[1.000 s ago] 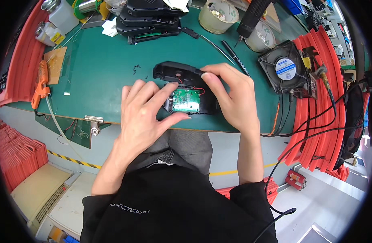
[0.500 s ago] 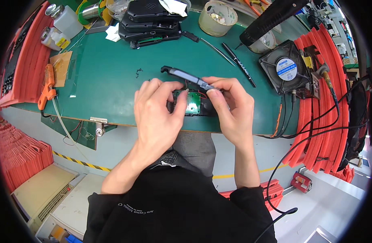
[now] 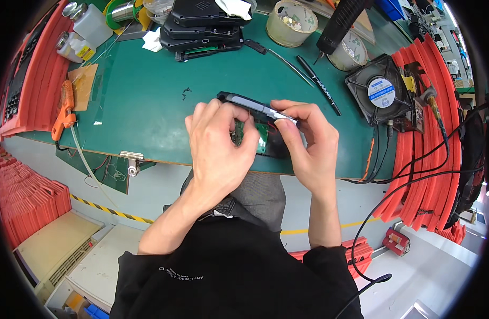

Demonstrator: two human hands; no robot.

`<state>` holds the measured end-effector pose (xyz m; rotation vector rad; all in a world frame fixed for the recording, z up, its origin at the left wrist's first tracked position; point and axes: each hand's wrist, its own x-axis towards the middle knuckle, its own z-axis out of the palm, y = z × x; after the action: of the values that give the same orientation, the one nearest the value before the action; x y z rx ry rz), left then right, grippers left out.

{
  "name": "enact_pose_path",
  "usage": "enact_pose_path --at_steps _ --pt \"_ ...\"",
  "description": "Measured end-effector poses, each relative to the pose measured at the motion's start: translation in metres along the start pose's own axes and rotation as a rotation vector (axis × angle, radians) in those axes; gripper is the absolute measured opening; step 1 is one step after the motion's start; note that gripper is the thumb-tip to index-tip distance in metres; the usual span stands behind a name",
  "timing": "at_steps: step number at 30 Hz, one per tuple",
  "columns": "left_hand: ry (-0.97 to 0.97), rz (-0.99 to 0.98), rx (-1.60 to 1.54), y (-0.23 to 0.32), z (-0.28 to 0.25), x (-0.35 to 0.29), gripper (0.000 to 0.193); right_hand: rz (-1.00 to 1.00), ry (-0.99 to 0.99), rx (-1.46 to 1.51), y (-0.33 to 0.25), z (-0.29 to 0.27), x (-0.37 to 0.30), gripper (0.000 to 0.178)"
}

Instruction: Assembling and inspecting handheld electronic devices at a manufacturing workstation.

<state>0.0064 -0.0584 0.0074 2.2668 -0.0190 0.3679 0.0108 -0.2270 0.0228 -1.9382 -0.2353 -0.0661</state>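
Observation:
My right hand (image 3: 314, 141) pinches the right end of a black device casing half (image 3: 249, 105) with a grey edge, between thumb and fingers. It is held tilted above the work. Below lies a green circuit board (image 3: 262, 137) in another black casing part (image 3: 276, 148) on the table, with a bit of red wire near its top edge. My left hand (image 3: 220, 146) is curled over the board's left side, thumb and index finger close together. What its fingertips grip is hidden behind the hand and the raised casing half.
Small black screws (image 3: 186, 93) lie on the green tabletop (image 3: 143, 106). Stacked black devices (image 3: 202, 34), tweezers (image 3: 290, 67) and a marker pen (image 3: 319, 85) are at the back. A fan (image 3: 380, 90) stands right, an orange glue gun (image 3: 66, 109) left, a black electric screwdriver (image 3: 340, 26) overhead.
My left hand has shifted right and now covers more of the circuit board. The raised casing half has moved slightly right and down with my right hand. The whole view has shifted a little.

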Motion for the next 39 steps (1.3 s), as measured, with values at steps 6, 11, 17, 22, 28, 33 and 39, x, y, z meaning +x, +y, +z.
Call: enact_pose_path --at_steps 6,11,17,22,28,33,39 --pt "-0.071 0.12 -0.002 -0.004 -0.008 -0.002 0.012 0.089 -0.097 0.008 -0.002 -0.011 0.002 0.01" --pt "-0.094 0.267 -0.027 -0.014 -0.028 -0.017 0.035 0.048 -0.169 -0.017 -0.003 -0.017 0.0 0.013" --pt "-0.044 0.304 0.18 -0.026 -0.044 -0.031 0.059 -0.036 -0.214 0.013 0.006 -0.024 -0.008 0.017" --pt "-0.005 0.326 0.199 -0.036 -0.038 -0.035 0.052 -0.183 -0.229 -0.111 0.003 -0.022 -0.013 0.022" --pt "0.035 0.299 0.186 -0.036 -0.036 -0.04 0.048 -0.246 -0.297 -0.232 0.003 -0.024 -0.015 0.022" --pt "0.052 0.278 0.189 -0.037 -0.038 -0.042 0.05 -0.225 -0.267 -0.258 0.0 -0.021 -0.017 0.022" --pt "0.024 0.3 0.189 -0.037 -0.04 -0.04 0.053 -0.267 -0.278 -0.295 0.003 -0.022 -0.015 0.035"
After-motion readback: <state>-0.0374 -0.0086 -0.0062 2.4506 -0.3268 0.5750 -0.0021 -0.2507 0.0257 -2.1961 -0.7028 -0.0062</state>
